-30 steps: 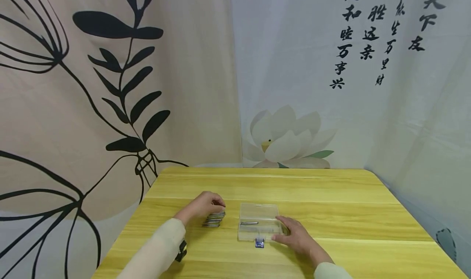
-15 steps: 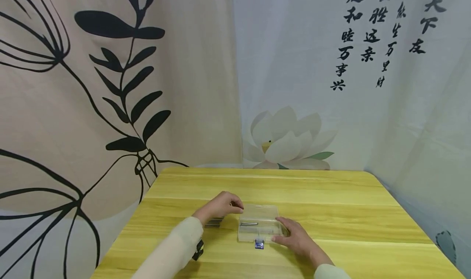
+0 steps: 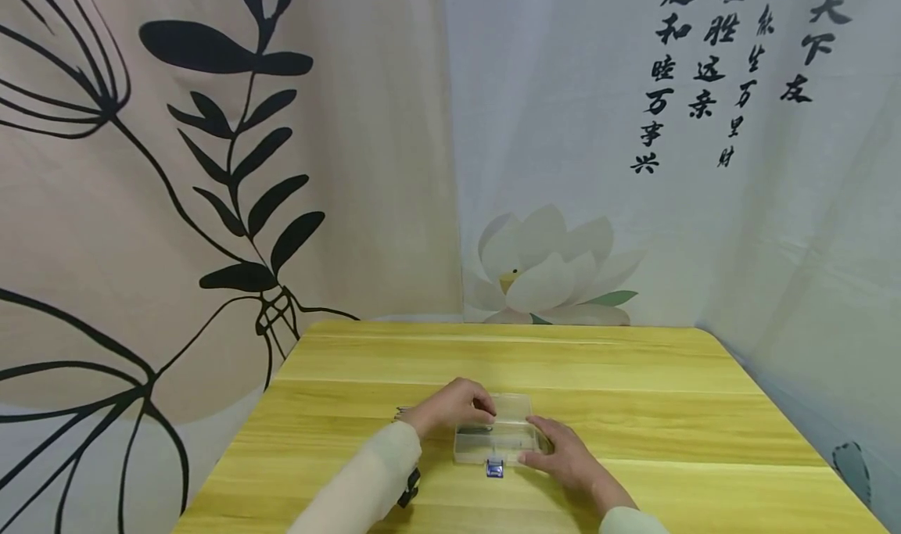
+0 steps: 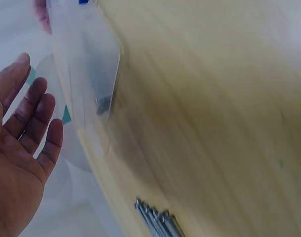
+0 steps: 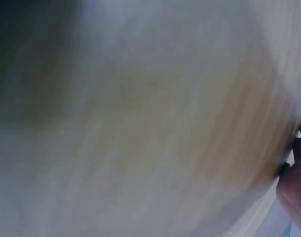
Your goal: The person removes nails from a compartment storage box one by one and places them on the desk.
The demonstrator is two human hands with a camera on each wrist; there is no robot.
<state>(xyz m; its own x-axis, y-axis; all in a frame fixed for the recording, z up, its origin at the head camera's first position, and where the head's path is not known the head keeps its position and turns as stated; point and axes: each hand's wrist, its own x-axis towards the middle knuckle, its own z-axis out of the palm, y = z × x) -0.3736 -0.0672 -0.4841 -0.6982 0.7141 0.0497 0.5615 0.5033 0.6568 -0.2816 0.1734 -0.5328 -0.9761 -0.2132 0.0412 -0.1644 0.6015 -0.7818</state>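
A clear plastic box (image 3: 510, 436) lies with its lid (image 3: 517, 406) folded back and its blue latch (image 3: 495, 468) toward me. My right hand (image 3: 566, 456) grips the box's right end between thumb and fingers. Over the left of the box hovers my left hand (image 3: 454, 405), fingers bent down and tips close above the compartment. Its outer fingers look loosely bent in the left wrist view; I cannot tell whether anything is between thumb and forefinger. A slim metal piece (image 3: 473, 431) shows below it. Several slim, nail-like metal pieces (image 4: 158, 219) lie left of the box, mostly behind the left wrist.
The wood-grain table (image 3: 669, 409) runs past the box on all sides. A patterned curtain (image 3: 380, 166) hangs behind its far edge. On the left wrist sits a black strapped device (image 3: 408, 489). The right wrist view is mostly blurred.
My left hand has moved right, from the nail-like pieces to above the box, and its forearm now covers most of the pile. The right hand keeps its grip on the box.
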